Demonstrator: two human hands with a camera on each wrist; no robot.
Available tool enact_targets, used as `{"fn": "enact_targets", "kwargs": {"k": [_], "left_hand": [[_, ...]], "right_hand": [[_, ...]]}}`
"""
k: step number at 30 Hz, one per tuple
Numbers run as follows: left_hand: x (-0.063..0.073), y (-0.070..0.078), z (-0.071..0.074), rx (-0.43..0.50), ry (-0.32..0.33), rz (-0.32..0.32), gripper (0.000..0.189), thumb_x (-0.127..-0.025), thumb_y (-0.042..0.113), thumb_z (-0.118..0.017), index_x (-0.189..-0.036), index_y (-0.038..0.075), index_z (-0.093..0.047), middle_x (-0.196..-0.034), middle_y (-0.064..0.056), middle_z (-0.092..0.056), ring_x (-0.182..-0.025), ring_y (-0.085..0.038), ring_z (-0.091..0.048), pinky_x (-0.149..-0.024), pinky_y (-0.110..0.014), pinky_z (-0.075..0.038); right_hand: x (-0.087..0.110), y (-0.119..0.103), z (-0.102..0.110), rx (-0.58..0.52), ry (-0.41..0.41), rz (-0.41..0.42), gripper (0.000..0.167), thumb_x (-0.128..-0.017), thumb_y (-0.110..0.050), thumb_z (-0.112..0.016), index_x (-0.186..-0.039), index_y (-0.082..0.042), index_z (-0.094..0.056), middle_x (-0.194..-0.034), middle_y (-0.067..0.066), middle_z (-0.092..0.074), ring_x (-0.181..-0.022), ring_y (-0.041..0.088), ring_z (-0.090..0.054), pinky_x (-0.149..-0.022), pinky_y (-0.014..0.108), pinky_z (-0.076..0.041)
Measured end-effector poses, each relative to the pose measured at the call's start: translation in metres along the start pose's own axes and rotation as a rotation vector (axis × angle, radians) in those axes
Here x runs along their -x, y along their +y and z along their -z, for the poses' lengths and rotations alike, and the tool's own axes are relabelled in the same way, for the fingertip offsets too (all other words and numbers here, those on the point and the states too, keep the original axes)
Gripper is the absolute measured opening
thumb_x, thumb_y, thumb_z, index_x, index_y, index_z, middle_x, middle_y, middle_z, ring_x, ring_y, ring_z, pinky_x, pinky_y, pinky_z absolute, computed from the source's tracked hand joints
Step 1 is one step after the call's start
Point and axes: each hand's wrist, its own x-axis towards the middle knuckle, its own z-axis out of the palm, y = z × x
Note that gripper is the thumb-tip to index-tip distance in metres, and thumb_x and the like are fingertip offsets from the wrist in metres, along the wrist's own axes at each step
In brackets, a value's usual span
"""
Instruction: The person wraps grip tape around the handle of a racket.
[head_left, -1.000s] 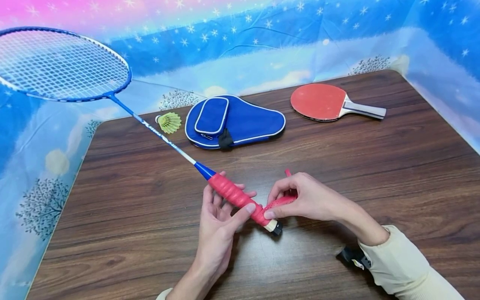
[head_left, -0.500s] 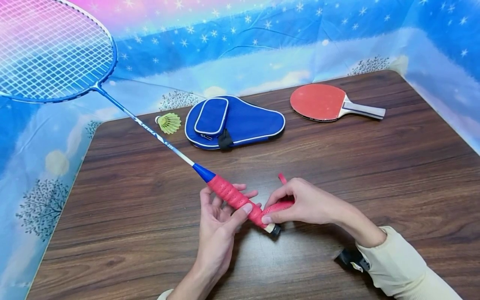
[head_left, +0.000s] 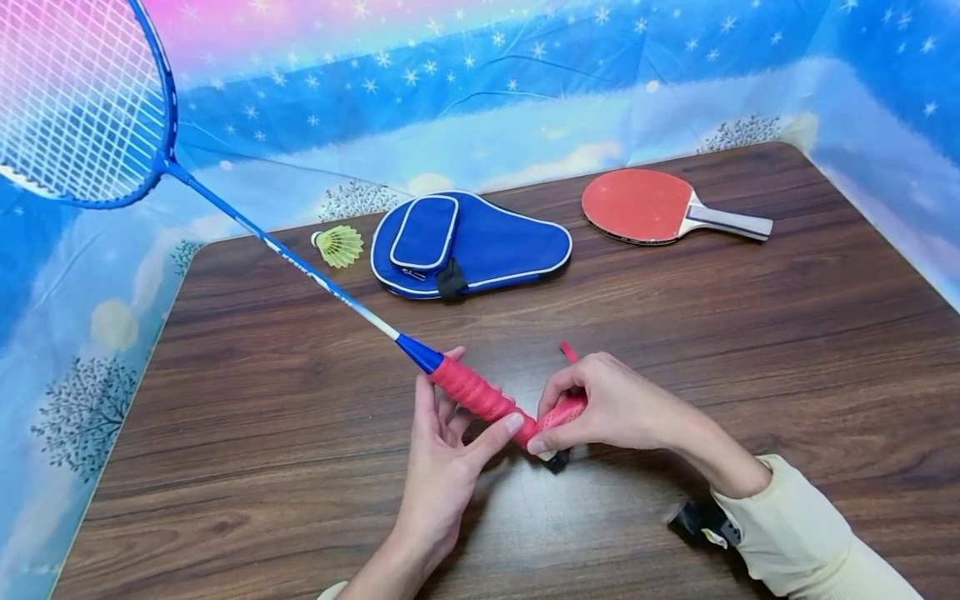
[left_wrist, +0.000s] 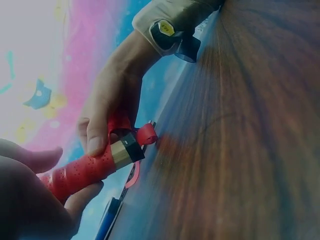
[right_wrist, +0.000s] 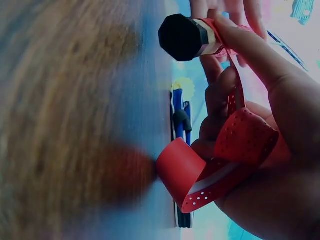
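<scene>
A blue and white badminton racket slants up to the left, its handle wrapped in red perforated grip tape. My left hand holds the wrapped handle, thumb on top and fingers beneath. Close to the butt end, my right hand pinches the loose run of tape against the handle. In the right wrist view the spare tape hangs in curls by the palm. A bare pale strip of handle shows beside the black end cap.
Along the back of the brown wooden table lie a yellow shuttlecock, a blue paddle case and a red table tennis paddle. A patterned blue cloth hangs behind. A black wrist camera sits under the right sleeve.
The racket has rolled in the left hand, and its head has swung further left and out of view. The tape now covers more of the pale handle near the butt.
</scene>
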Motion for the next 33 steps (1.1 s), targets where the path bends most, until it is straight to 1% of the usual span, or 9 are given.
{"fn": "enact_targets", "kwargs": {"k": [3,7,9,12,16,20,27,30,33], "left_hand": [[-0.0002,0.0002,0.0004,-0.017,0.013,-0.02,0.08,-0.081,0.001,-0.079,-0.143,0.035,-0.041,-0.139,-0.012,-0.051,-0.121,-0.032,-0.055,-0.092,-0.039,-0.051],[-0.0006,0.002,0.001,0.01,0.015,-0.021,0.078,-0.082,-0.001,-0.077,-0.143,0.036,-0.045,-0.142,-0.007,-0.049,-0.111,-0.033,-0.061,-0.086,-0.04,-0.055],[-0.0008,0.0025,0.0015,0.035,0.012,-0.024,0.078,-0.082,-0.002,-0.076,-0.143,0.036,-0.045,-0.141,-0.01,-0.05,-0.107,-0.034,-0.064,-0.085,-0.041,-0.055],[-0.0008,0.0017,0.0026,0.079,0.014,-0.035,0.078,-0.083,-0.006,-0.074,-0.144,0.034,-0.045,-0.134,-0.019,-0.052,-0.105,-0.036,-0.064,-0.085,-0.042,-0.055],[-0.0012,0.0001,0.0038,0.133,0.018,-0.027,0.077,-0.084,-0.009,-0.07,-0.144,0.032,-0.044,-0.128,-0.029,-0.051,-0.106,-0.038,-0.064,-0.086,-0.042,-0.055],[-0.002,-0.0007,0.0046,0.158,0.019,-0.018,0.077,-0.086,-0.01,-0.069,-0.146,0.029,-0.041,-0.129,-0.029,-0.05,-0.108,-0.038,-0.063,-0.086,-0.042,-0.055],[-0.0014,-0.0014,0.0054,0.159,-0.002,-0.088,0.063,-0.085,-0.012,-0.067,-0.133,0.012,-0.033,-0.128,-0.026,-0.054,-0.111,-0.039,-0.061,-0.085,-0.043,-0.055],[-0.0012,-0.0008,0.0054,0.155,-0.024,-0.108,0.06,-0.088,-0.011,-0.065,-0.133,0.012,-0.033,-0.128,-0.022,-0.056,-0.113,-0.038,-0.06,-0.088,-0.043,-0.054],[-0.0009,-0.0008,0.0047,0.183,-0.051,-0.133,0.062,-0.089,-0.011,-0.063,-0.138,0.012,-0.031,-0.132,-0.021,-0.053,-0.117,-0.04,-0.057,-0.091,-0.044,-0.052]], "right_hand": [[0.0007,0.0,-0.001,-0.017,-0.004,-0.005,0.024,-0.072,-0.049,-0.084,-0.078,-0.031,-0.069,-0.06,-0.011,-0.057,-0.052,0.006,-0.046,-0.044,0.024,-0.034],[0.0006,0.0005,-0.0019,-0.036,-0.014,0.007,0.023,-0.073,-0.048,-0.084,-0.079,-0.031,-0.07,-0.062,-0.01,-0.059,-0.054,0.007,-0.048,-0.045,0.024,-0.035],[0.0001,0.0009,-0.002,-0.044,-0.023,0.022,0.023,-0.074,-0.048,-0.084,-0.08,-0.031,-0.07,-0.062,-0.01,-0.059,-0.055,0.007,-0.048,-0.046,0.024,-0.035],[-0.0004,0.0017,-0.0015,-0.068,-0.037,0.046,0.021,-0.076,-0.046,-0.083,-0.081,-0.03,-0.071,-0.063,-0.009,-0.059,-0.056,0.007,-0.047,-0.047,0.023,-0.036],[-0.0004,0.0029,0.0002,-0.103,-0.062,0.066,0.017,-0.079,-0.043,-0.081,-0.084,-0.029,-0.072,-0.066,-0.007,-0.06,-0.058,0.008,-0.047,-0.049,0.023,-0.036],[-0.0001,0.0037,0.0017,-0.107,-0.084,0.083,0.012,-0.084,-0.039,-0.077,-0.088,-0.028,-0.073,-0.071,-0.008,-0.063,-0.061,0.008,-0.046,-0.052,0.023,-0.036],[-0.0012,0.0054,0.0031,-0.088,-0.104,0.141,0.005,-0.09,-0.031,-0.072,-0.094,-0.028,-0.073,-0.08,-0.01,-0.067,-0.071,0.01,-0.053,-0.062,0.025,-0.044],[-0.0014,0.0062,0.0036,-0.091,-0.087,0.151,0.005,-0.09,-0.03,-0.073,-0.094,-0.027,-0.073,-0.08,-0.009,-0.067,-0.07,0.011,-0.052,-0.063,0.026,-0.045],[-0.0012,0.0061,0.0043,-0.078,-0.044,0.146,0.007,-0.088,-0.033,-0.074,-0.092,-0.028,-0.073,-0.078,-0.009,-0.065,-0.069,0.011,-0.052,-0.061,0.026,-0.044]]}}
